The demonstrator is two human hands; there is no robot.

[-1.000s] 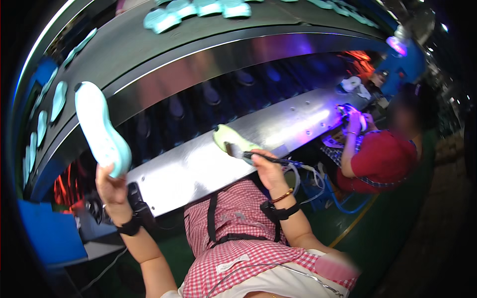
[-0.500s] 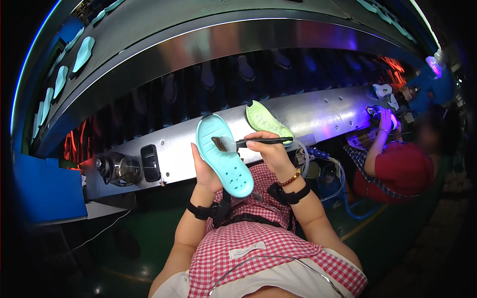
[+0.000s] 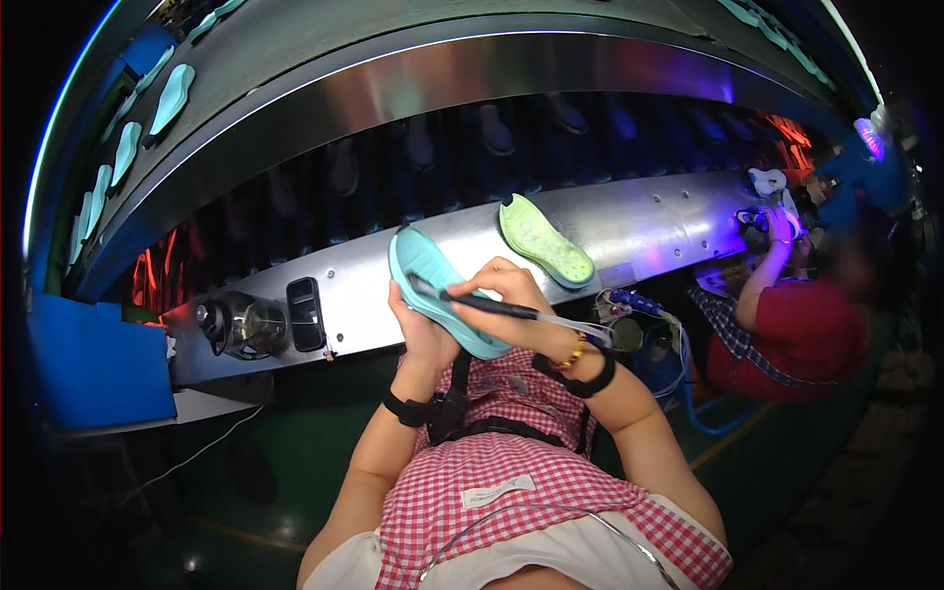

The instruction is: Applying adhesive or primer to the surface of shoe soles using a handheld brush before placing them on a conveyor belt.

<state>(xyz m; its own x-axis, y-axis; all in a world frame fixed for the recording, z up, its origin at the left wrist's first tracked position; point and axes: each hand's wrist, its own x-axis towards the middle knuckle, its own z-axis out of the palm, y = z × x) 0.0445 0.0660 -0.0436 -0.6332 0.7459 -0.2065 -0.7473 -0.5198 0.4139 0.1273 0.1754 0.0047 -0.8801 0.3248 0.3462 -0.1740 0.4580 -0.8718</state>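
Note:
My left hand [image 3: 423, 334] grips a light blue shoe sole [image 3: 421, 258] by its left edge, tilted above the metal bench front. In my right hand [image 3: 516, 290] is a black-handled brush [image 3: 513, 311], its tip against the sole's inner face near the left rim. A clear tube trails from the handle's rear end. My right hand covers the middle right part of the sole. Just beyond, a pale green shoe sole [image 3: 544, 242] lies on the bench, apart from both hands.
On the metal bench [image 3: 369, 305] stand a dark glass pot [image 3: 246, 329] and a black open case [image 3: 306, 313]. A conveyor [image 3: 324, 59] carrying light blue soles [image 3: 173, 98] curves behind. At right, a person in red [image 3: 787, 334] works near hoses [image 3: 688, 393].
The brush has moved from the sole's middle to its left rim, its handle now slanting down right. The light blue sole has tilted, and my right hand has moved left, uncovering the green sole.

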